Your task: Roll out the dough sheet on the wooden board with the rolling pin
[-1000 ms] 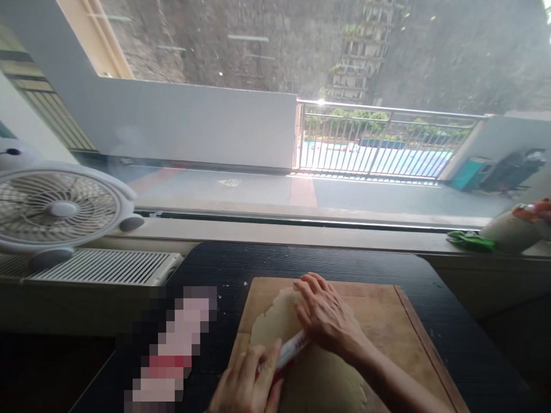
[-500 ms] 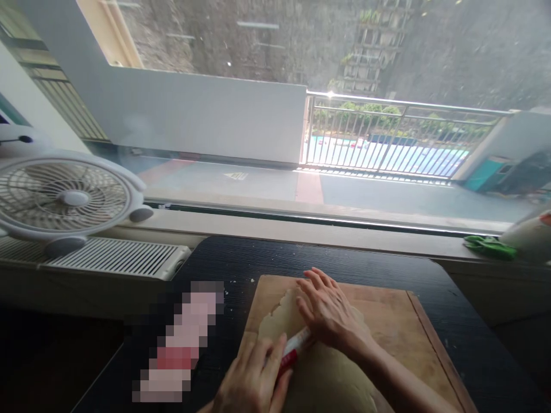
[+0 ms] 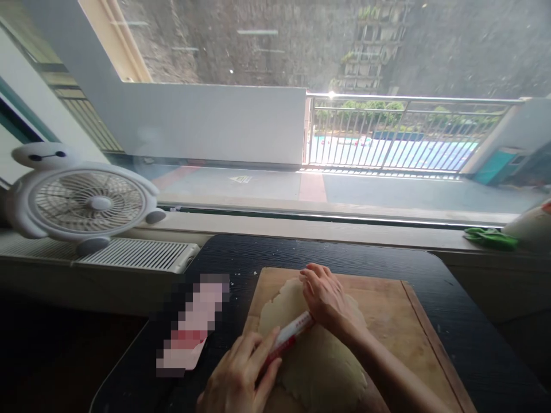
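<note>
Tearing is becoming the likely fault, as both hands, left grip and right grip closing on the red-and-white cylindrical roller, are pressing pale flat dough on the wooden cutting board unevenly.

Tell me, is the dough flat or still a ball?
Flat: the dough lies spread thin across the wooden board, under the roller.
</note>
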The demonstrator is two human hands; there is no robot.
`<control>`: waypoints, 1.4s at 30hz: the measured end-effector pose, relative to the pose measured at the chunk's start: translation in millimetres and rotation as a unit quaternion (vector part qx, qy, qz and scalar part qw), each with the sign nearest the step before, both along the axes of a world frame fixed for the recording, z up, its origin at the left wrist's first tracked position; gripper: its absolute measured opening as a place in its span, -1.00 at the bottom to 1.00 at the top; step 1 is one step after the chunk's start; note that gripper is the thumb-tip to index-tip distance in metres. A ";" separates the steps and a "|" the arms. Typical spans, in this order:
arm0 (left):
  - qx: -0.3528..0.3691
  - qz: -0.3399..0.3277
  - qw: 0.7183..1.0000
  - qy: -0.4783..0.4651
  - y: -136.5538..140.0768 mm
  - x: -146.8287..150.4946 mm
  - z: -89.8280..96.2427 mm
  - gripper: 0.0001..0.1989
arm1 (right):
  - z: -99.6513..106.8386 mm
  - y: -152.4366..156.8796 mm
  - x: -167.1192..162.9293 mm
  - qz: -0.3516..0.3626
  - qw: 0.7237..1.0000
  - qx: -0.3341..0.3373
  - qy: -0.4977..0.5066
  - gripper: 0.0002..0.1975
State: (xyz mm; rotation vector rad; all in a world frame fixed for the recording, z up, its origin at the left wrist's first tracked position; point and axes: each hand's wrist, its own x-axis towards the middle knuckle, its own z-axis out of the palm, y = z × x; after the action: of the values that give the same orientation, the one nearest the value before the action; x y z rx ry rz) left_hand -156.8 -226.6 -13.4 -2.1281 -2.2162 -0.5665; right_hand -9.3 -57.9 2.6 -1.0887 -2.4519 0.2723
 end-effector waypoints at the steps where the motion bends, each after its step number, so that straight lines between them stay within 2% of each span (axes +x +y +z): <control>1: 0.006 0.002 1.000 0.006 -9.3 -2.8 -3.6 -0.56 | -2.1 -10.8 13.1 -0.006 1.000 0.000 0.021 -0.69; 3: 0.010 -0.008 1.000 0.018 -23.5 -7.3 -6.1 -0.53 | -8.8 -29.3 38.4 -0.004 0.999 -0.008 0.044 -0.67; 6: -0.021 -0.038 0.999 0.024 -25.3 -3.1 5.1 -0.51 | -21.5 -46.3 70.7 0.022 0.998 -0.025 0.044 -0.63; 10: -0.078 -0.093 0.992 -0.024 0.5 28.6 27.3 -0.57 | -35.3 -54.8 105.8 -0.021 0.999 -0.014 0.026 -0.65; 13: -0.075 -0.106 0.990 -0.059 25.4 51.2 31.3 -0.56 | -40.1 -56.0 123.1 -0.068 0.998 0.010 0.012 -0.68; 15: -0.056 -0.083 0.993 -0.062 44.9 57.3 29.1 -0.50 | -39.0 -53.6 125.8 -0.093 0.996 0.014 0.000 -0.70; 19: -0.024 -0.010 0.999 -0.026 88.4 55.1 23.1 -0.51 | -27.1 -40.6 113.7 -0.126 0.992 0.003 -0.020 -0.71; 21: -0.028 0.005 1.000 -0.011 99.8 53.9 21.8 -0.49 | -21.5 -33.9 107.2 -0.139 0.990 -0.013 -0.027 -0.71; 24: -0.045 -0.016 0.999 -0.001 87.3 55.5 23.2 -0.50 | -20.3 -32.7 106.9 -0.126 0.991 -0.016 -0.031 -0.73; 28: -0.056 -0.081 0.995 0.008 42.2 61.1 25.7 -0.54 | -27.8 -46.3 117.9 -0.043 0.998 0.044 -0.017 -0.77; 30: -0.054 -0.088 0.995 0.012 33.9 63.7 25.2 -0.54 | -29.4 -51.2 121.0 -0.020 0.998 0.057 -0.014 -0.78; 32: -0.038 -0.064 0.997 0.016 44.5 64.8 23.9 -0.55 | -27.5 -50.2 119.7 -0.032 0.998 0.045 -0.015 -0.78; 34: -0.014 -0.023 0.999 0.020 70.3 63.9 22.9 -0.56 | -23.0 -43.6 115.1 -0.062 0.998 0.016 -0.021 -0.78; 38: 0.002 -0.002 1.000 0.023 121.4 59.8 23.5 -0.59 | -15.1 -29.7 107.3 -0.093 0.995 -0.034 -0.026 -0.77; 40: 0.011 0.001 1.000 0.023 125.0 60.0 23.6 -0.59 | -15.1 -30.7 108.5 -0.100 0.994 -0.036 -0.014 -0.77; 42: 0.019 -0.013 0.999 0.025 110.1 61.8 21.6 -0.59 | -18.3 -38.2 112.9 -0.097 0.995 -0.027 -0.002 -0.78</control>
State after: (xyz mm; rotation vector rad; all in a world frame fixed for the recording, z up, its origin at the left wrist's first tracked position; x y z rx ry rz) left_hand -95.0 -116.5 8.1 -2.1308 -2.1384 -0.5445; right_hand 103.5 -96.2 -15.7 -1.3412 -2.3323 0.2764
